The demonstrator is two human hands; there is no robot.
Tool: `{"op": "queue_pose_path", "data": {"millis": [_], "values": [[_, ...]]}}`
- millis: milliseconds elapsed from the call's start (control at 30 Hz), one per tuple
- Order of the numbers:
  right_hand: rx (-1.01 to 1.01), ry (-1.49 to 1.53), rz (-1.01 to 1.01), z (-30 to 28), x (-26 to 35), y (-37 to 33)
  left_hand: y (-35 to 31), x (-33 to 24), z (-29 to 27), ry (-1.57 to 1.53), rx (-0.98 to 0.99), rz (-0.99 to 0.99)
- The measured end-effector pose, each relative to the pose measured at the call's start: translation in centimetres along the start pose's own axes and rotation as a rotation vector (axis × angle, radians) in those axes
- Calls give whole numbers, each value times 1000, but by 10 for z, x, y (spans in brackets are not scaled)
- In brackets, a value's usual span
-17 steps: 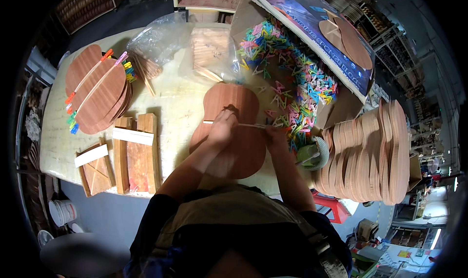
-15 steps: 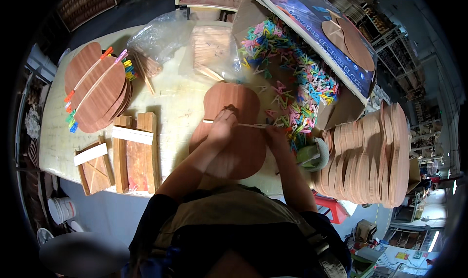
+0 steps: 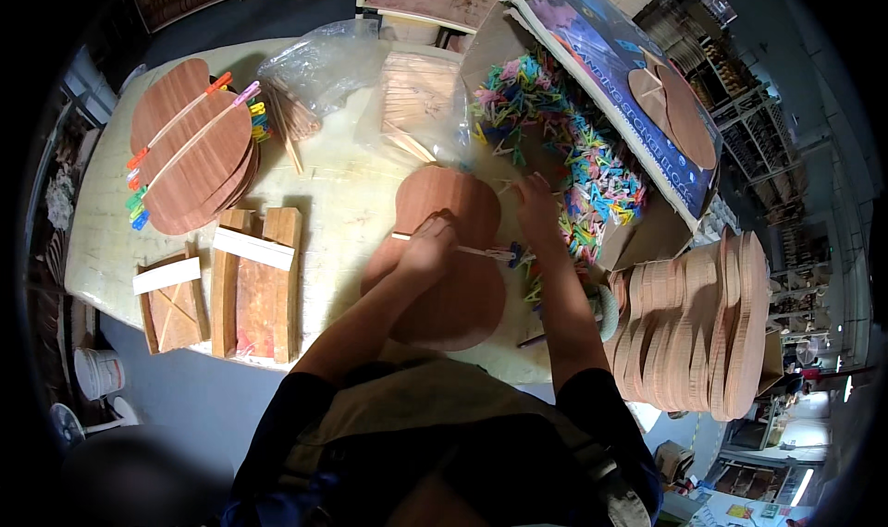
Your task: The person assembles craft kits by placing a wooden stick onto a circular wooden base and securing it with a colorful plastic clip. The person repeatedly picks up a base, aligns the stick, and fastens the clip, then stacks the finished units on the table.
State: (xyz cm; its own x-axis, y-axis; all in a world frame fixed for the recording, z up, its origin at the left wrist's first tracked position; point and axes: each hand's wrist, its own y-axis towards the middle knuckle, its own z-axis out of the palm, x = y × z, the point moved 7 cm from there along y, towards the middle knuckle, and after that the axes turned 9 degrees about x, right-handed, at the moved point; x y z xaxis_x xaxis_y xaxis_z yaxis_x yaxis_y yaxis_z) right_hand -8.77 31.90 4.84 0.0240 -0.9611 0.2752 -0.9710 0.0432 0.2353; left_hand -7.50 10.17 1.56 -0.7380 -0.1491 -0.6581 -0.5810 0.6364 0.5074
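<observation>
A thin reddish-brown ukulele-shaped wooden plate [image 3: 448, 300] lies on the table before me. Across its waist runs a narrow pale wooden strip [image 3: 476, 251]. My left hand [image 3: 431, 246] is closed over the strip's middle and presses it down on the plate. At the strip's right end sits a dark blue clothespin [image 3: 514, 253]. My right hand [image 3: 536, 208] is beyond the plate's upper right side, fingers apart, beside a pale clothespin [image 3: 504, 186] and the edge of the heap of coloured clothespins [image 3: 592, 157]. Its fingertips are partly hidden.
A cardboard box [image 3: 638, 97] on its side holds the heap. At right stand many stacked shaped plates [image 3: 689, 328] and a tape roll [image 3: 607, 312]. Left are clipped plates [image 3: 190, 148] and wooden jigs [image 3: 254, 287]. Plastic bags of strips [image 3: 421, 92] lie at the back.
My right hand has left the strip's right end and moved away from me toward the clothespins. A dark blue clothespin shows at that end. My left hand stays on the strip.
</observation>
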Motion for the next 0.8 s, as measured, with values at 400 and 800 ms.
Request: {"op": "queue_pose_path", "data": {"millis": [400,800], "values": [[296,37,-161,57,-8,-90,-1,4,3,-25,60,-60],[148,493,-306,23,71,-3,-4,6,4,40,74,-20]]}}
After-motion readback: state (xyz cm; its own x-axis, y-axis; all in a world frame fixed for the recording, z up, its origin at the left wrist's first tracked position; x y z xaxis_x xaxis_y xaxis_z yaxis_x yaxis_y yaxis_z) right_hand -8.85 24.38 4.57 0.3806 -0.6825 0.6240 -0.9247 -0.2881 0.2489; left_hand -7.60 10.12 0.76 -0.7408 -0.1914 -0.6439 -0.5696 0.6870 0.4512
